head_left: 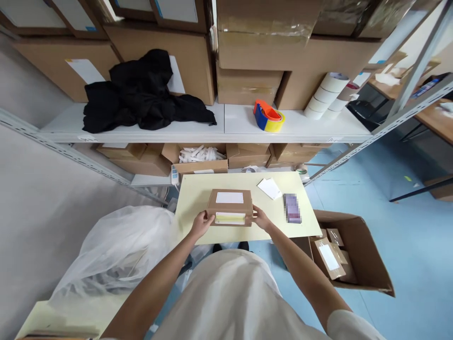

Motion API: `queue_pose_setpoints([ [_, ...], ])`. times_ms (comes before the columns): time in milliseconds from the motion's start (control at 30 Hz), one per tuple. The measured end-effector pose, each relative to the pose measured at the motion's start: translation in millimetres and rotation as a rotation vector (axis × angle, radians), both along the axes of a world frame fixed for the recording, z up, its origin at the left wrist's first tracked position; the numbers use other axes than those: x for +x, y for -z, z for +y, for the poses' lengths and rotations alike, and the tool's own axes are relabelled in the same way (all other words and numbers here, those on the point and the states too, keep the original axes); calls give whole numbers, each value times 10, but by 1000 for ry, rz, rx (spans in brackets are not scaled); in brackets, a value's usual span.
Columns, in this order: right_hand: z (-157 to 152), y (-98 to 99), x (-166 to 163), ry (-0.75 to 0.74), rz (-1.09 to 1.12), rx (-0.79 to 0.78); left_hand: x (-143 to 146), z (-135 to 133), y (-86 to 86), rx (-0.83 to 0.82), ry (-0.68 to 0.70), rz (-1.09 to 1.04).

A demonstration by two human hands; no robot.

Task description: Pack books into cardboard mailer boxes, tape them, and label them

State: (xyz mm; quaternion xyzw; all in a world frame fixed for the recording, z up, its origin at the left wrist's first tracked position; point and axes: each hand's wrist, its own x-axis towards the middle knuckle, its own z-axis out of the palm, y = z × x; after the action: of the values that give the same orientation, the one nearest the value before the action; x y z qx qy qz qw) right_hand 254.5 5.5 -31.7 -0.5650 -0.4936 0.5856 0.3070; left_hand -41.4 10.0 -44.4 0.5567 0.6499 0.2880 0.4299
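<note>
A small brown cardboard box (pixel 229 207) is between my two hands over the pale yellow table (pixel 198 236). One white label is on its top, and another with a yellow-green stripe is on the side facing me. My left hand (pixel 201 224) grips the box's near left corner, thumb toward the front. At the right end, my right hand (pixel 261 219) holds the near corner with its fingers against the side. Whether the box rests on the table or is slightly lifted, I cannot tell. To its right lie white cards (pixel 269 188) and a blurred purple rectangular item (pixel 292 208).
A large open carton (pixel 368 255) with several small boxes stands on the floor at right. Ahead, a metal shelf (pixel 240 127) holds black cloth (pixel 141 94), a tape dispenser (pixel 268 116) and tape rolls (pixel 325 94). A translucent plastic bag (pixel 123 245) bulges at left.
</note>
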Motion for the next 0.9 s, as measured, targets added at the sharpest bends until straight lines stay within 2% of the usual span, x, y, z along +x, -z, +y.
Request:
queue_pose_setpoints([
  [100,98,-206,-1,32,-27,-98,-12,91,-171,69,4,13],
  [200,210,-323,-120,121,-237,-184,17,190,-283,72,8,49],
  [300,269,-356,-263,151,-396,-196,62,267,-295,49,0,87],
  [500,271,-355,-389,176,-510,-205,104,426,-239,2,42,122],
  [667,321,-379,-414,171,-607,-157,68,550,-256,-35,125,113],
  [800,309,-365,-445,180,-664,-105,18,519,-254,-46,145,137],
  [900,230,-334,-475,230,-757,72,-8,452,-284,14,124,182],
])
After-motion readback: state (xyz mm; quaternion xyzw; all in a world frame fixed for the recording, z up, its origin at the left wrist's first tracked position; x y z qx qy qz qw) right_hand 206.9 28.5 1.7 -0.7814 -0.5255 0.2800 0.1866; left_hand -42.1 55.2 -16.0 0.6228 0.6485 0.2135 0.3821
